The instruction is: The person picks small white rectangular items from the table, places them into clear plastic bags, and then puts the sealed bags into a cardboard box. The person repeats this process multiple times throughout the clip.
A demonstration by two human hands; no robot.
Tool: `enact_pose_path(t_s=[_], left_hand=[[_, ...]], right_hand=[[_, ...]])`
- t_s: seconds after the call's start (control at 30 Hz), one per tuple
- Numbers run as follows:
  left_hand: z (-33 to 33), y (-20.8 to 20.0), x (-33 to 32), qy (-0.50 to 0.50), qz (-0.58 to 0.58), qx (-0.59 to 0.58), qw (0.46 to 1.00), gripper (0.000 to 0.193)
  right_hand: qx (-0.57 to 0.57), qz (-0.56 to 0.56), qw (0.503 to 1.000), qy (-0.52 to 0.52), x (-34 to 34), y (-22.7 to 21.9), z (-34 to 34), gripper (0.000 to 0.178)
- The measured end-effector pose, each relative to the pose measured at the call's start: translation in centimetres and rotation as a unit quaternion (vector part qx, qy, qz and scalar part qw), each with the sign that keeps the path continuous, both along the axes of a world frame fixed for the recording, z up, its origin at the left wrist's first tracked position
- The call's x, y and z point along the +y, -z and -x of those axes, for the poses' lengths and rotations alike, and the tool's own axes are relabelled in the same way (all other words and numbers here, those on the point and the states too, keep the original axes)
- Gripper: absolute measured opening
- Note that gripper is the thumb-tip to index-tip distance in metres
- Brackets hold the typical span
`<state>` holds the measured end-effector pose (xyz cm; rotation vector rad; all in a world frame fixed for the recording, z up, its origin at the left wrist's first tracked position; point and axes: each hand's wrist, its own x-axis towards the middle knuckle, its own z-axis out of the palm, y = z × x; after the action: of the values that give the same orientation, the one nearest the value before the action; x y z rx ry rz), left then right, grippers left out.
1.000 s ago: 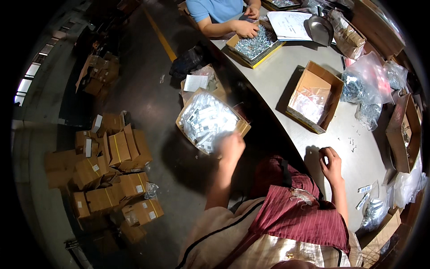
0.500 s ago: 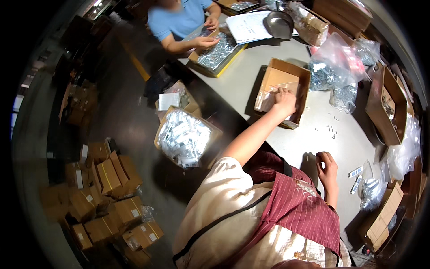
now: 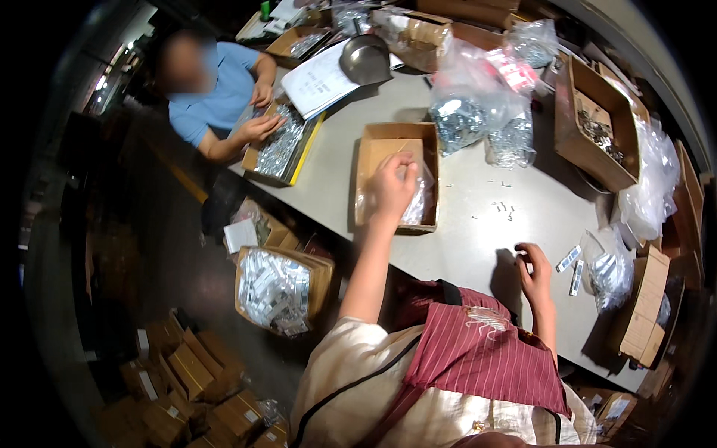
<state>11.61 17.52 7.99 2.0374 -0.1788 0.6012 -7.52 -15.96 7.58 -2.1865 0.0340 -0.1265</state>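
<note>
My left hand [image 3: 394,187] is over the open cardboard box [image 3: 434,175] in the middle of the table, its fingers closed on a clear plastic bag [image 3: 420,198]. More clear plastic lies in the box under the hand, and the fingers partly hide it. Close to the table's front edge, my right hand [image 3: 535,270] hovers with loosely bent fingers apart and nothing in them. Several small screws [image 3: 503,207] lie scattered on the table beyond it. To its right are two small labelled packets [image 3: 576,277] beside a clear bag of packets [image 3: 609,272].
Across the table, a person in blue [image 3: 224,89] handles metal parts in a box [image 3: 280,145]. A dark pan [image 3: 365,61] rests on papers [image 3: 317,82]. Bags of hardware [image 3: 459,119] and a parts box [image 3: 597,127] line the far right. A carton of packets [image 3: 325,276] stands left.
My left hand has lifted from the box's bottom with the clear bag. My right hand stays near the front edge. The view has turned, shifting the table leftward.
</note>
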Motion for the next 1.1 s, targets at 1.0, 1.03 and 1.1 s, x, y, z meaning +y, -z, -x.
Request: enact_pose_path(t_s=[1.0, 1.03, 1.1], left_hand=[[9.9, -4.3, -10.9, 0.265, 0.491, 0.338, 0.758, 0.029], [10.0, -3.9, -10.9, 0.258, 0.478, 0.335, 0.77, 0.031], [10.1, -3.3, -10.5, 0.249, 0.45, 0.338, 0.788, 0.032]], right_hand=[[0.062, -0.476, 0.877, 0.019, 4.9, -3.5, -3.0, 0.014], [0.066, -0.473, 0.878, 0.025, 4.7, -3.9, -2.8, 0.014], [0.082, -0.475, 0.876, 0.033, 4.4, -4.4, -2.5, 0.014]])
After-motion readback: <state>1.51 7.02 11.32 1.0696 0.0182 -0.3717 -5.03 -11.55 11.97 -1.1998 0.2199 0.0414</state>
